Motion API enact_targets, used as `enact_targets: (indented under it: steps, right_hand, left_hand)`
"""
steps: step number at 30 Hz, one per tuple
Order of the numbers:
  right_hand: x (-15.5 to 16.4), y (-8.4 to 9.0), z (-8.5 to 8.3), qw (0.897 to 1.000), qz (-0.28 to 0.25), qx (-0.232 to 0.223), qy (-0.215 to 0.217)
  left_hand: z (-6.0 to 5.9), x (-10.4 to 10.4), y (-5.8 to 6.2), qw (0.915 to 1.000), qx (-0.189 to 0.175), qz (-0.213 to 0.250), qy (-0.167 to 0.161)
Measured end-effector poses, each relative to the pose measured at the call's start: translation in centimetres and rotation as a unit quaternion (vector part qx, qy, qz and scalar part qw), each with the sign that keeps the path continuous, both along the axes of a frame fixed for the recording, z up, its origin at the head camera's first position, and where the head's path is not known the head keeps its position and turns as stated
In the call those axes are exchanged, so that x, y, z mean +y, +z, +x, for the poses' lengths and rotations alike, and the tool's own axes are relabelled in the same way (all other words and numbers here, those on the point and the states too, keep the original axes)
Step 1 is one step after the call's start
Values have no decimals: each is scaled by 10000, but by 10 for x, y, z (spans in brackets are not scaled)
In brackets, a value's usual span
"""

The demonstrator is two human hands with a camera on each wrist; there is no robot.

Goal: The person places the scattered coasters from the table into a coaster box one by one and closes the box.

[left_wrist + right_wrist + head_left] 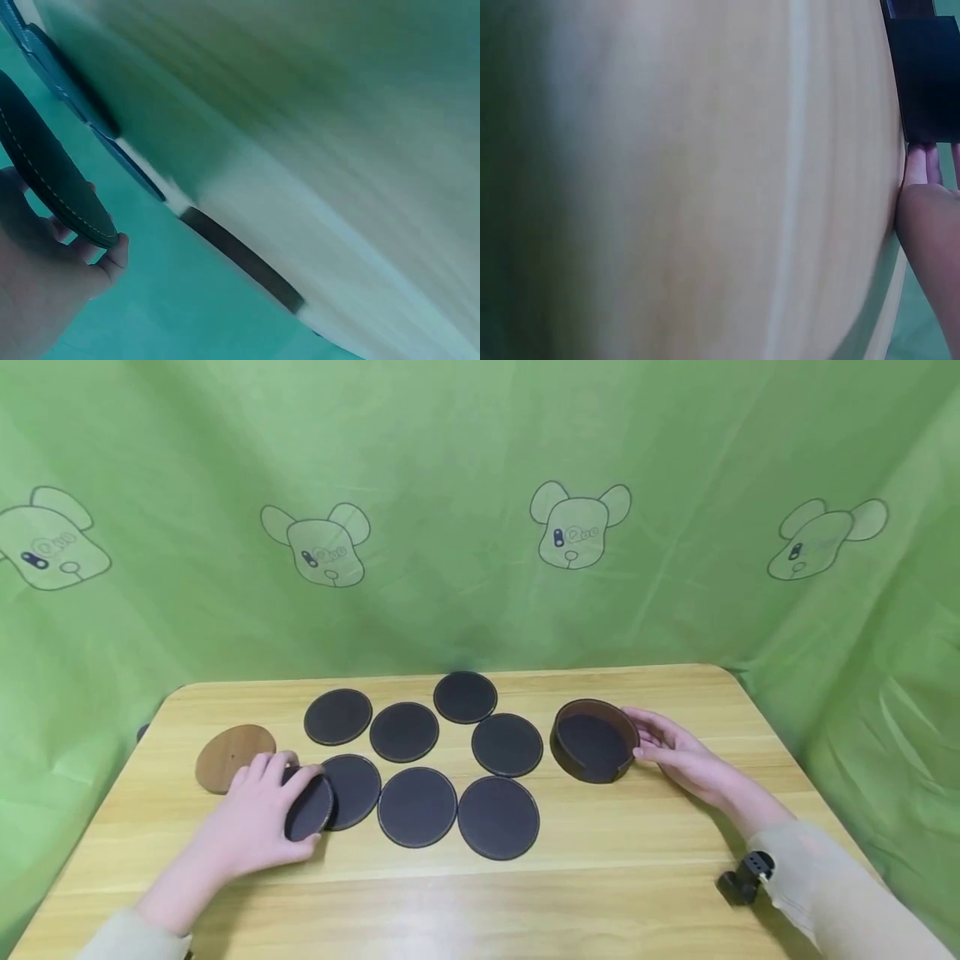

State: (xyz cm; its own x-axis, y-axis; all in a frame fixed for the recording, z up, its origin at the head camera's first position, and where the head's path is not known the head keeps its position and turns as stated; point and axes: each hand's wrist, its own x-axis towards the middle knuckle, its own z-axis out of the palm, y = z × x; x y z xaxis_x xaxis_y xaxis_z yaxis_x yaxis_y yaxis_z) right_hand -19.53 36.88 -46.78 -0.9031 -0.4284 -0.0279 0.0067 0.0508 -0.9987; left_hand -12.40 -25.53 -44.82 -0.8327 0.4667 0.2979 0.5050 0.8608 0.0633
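Observation:
My left hand (279,803) grips a black round coaster (311,810) by its edge and holds it tilted, just above the table's left front. In the left wrist view the same coaster (46,176) stands on edge against my fingers (105,262). A brown round coaster (228,757) lies flat just beyond that hand. My right hand (660,745) rests with fairly straight fingers against the right wall of a dark round coaster holder (592,748). The right wrist view shows its fingertips (922,161) touching the holder (928,75).
Several black coasters lie flat in the middle of the wooden table (600,877), the nearest one (354,789) partly under the held coaster. A small black mount (746,877) sits by my right sleeve. A green printed cloth (480,527) hangs behind and beside the table.

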Motion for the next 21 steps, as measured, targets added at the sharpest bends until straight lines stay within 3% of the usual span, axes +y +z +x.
enact_targets:
  steps: [10,21]
  right_hand:
    - [0,0,0,10000,-3,-39,52]
    - [0,1,0,9999,11,-71,72]
  left_hand:
    - [-25,49,6,9986,81,125,-512]
    - [-46,105,11,9946,-22,-261,-1003]
